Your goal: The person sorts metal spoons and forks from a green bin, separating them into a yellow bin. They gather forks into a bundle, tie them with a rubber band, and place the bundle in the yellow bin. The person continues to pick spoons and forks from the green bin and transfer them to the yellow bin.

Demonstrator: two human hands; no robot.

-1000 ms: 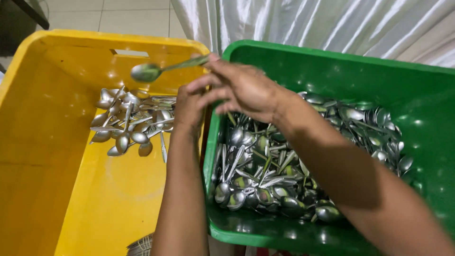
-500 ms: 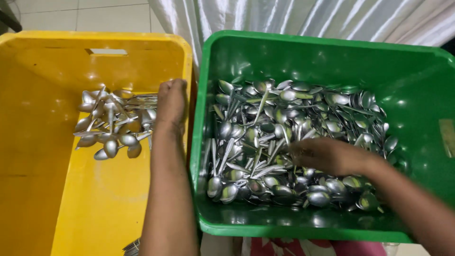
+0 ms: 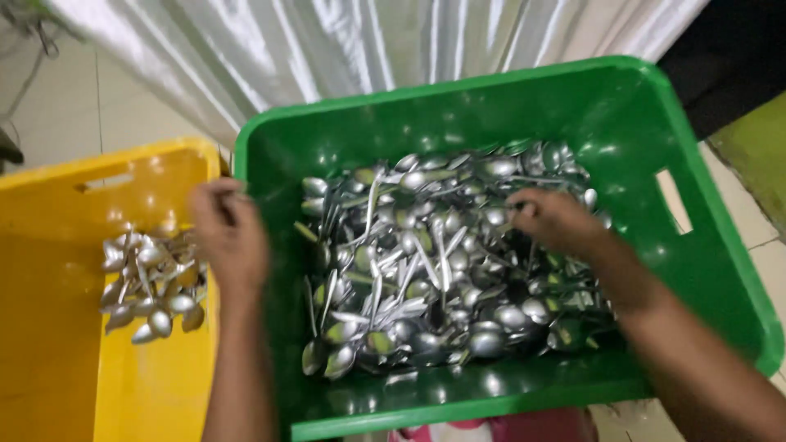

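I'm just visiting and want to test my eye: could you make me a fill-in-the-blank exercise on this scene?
1. The right hand rests on the spoons in the ____ crate.
2. The smaller heap lies in the ____ crate.
3. The left hand is over the rims where the two ____ meet.
4. Behind the crates hangs a shiny ____ cloth.

Missing words: green; yellow; crates; white

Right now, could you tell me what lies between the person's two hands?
In the head view, a heap of shiny metal spoons in the green plastic crate lies between the left hand and the right hand, whose fingers rest on it.
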